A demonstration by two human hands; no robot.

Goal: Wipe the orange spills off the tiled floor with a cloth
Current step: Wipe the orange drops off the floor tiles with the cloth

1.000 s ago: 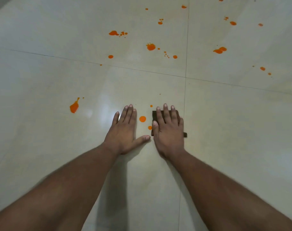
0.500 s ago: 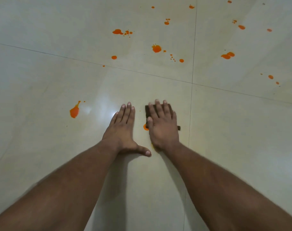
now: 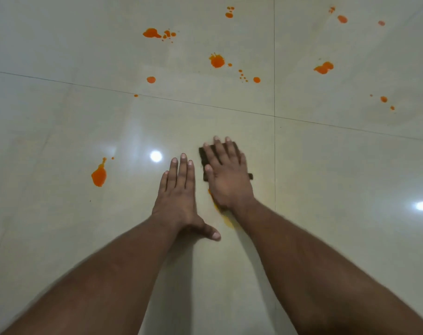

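The right hand (image 3: 227, 177) presses flat, fingers straight, on the small dark cloth (image 3: 204, 158), the left hand (image 3: 179, 192) lies flat on the shiny floor (image 3: 60, 226) holding nothing, and a faint orange smear (image 3: 226, 218) shows beside the right wrist.

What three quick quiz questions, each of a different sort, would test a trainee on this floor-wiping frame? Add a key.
1. True or false: the right hand presses flat on the dark cloth.
2. Multiple choice: where does the left hand rest? A) on the cloth B) on the bare tiled floor C) in the air
3. Fill in: the large orange spill left of the left hand is ____ by the cloth.

Key: 1 true; 2 B; 3 untouched. A faint yellow smear lies beside the right wrist, and many orange spots, such as the one further ahead, remain beyond the hands.
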